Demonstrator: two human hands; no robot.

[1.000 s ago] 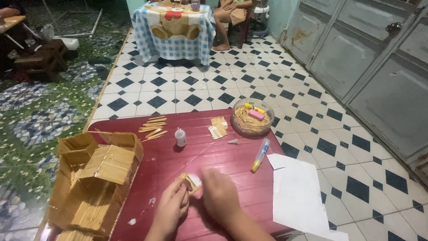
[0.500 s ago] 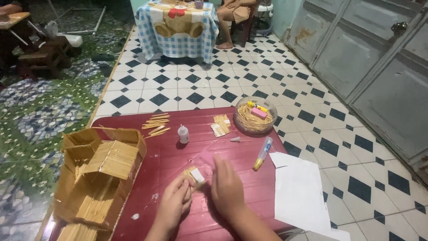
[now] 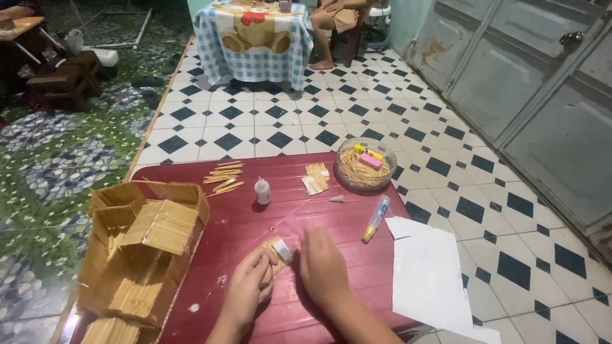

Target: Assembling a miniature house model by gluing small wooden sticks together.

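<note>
1. A dark red tabletop (image 3: pixel 255 223) stands on black-and-white diamond floor tiles (image 3: pixel 268 127) (grey metal doors (image 3: pixel 529 95) to the right).
2. Near its front edge, the left hand (image 3: pixel 248 290) pinches a small stick piece (image 3: pixel 278 248); the right hand's (image 3: pixel 322 267) grip is blurred, cannot tell.
3. A stick house model (image 3: pixel 146 248) fills the left edge.

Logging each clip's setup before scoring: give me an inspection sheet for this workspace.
Surface: low red table, glue spots near the front.
Job's things: small stick panel between both hands; stick model house at left.
Clutter: loose sticks, small glue bottle, stick stack, clear bowl of sticks, glue pen, white paper.
Grips: left hand pinches the panel; right hand blurred, beside it.
Cables: nothing seen.
Surroundings: checkered tile floor, checked-cloth table, seated person, grey doors.
</note>
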